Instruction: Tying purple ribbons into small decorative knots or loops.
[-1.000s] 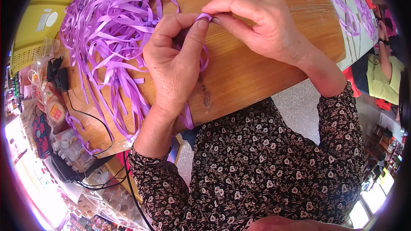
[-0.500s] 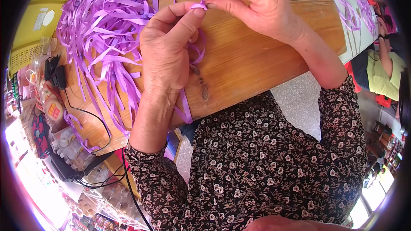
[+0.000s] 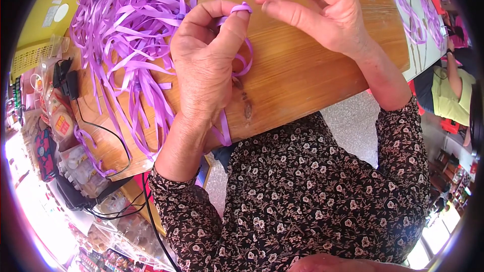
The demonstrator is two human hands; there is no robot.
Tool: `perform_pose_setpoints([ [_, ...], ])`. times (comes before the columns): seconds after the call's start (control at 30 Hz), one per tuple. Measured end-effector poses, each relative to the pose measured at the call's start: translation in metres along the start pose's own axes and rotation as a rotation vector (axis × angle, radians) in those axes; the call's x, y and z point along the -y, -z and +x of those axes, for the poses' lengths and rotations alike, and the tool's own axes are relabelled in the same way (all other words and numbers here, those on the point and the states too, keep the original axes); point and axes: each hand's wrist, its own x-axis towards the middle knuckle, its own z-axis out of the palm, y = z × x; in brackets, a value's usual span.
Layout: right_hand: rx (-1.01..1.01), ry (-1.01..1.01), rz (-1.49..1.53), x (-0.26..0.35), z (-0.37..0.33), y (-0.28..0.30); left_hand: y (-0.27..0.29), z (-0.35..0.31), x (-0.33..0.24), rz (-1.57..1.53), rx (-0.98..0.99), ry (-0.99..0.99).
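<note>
Left hand (image 3: 204,63) pinches looped purple ribbon (image 3: 241,8); right hand (image 3: 325,15), nearby, grips nothing visible. Step: probably loop-shaping, next needing fingertip precision.

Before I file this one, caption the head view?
Left hand pinching a purple ribbon over a wooden table, right hand open beside it, ribbon heap at left.
</note>
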Motion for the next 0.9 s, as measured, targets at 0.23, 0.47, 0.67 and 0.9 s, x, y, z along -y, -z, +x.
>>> perform_pose_setpoints([
  [0.23,-0.053,0.641,-0.239,-0.049,0.001,-0.004,-0.003,0.001,0.005,0.025,0.049,-0.046],
  [0.47,-0.025,0.060,0.067,-0.020,-0.007,-0.005,-0.004,-0.001,0.003,0.072,0.075,-0.025],
  [0.67,0.034,-0.546,0.396,-0.014,-0.009,-0.001,-0.002,0.002,0.008,-0.043,0.176,-0.119],
  [0.9,0.042,-0.762,0.510,-0.008,-0.003,0.001,0.001,0.003,0.010,-0.298,0.252,-0.017],
])
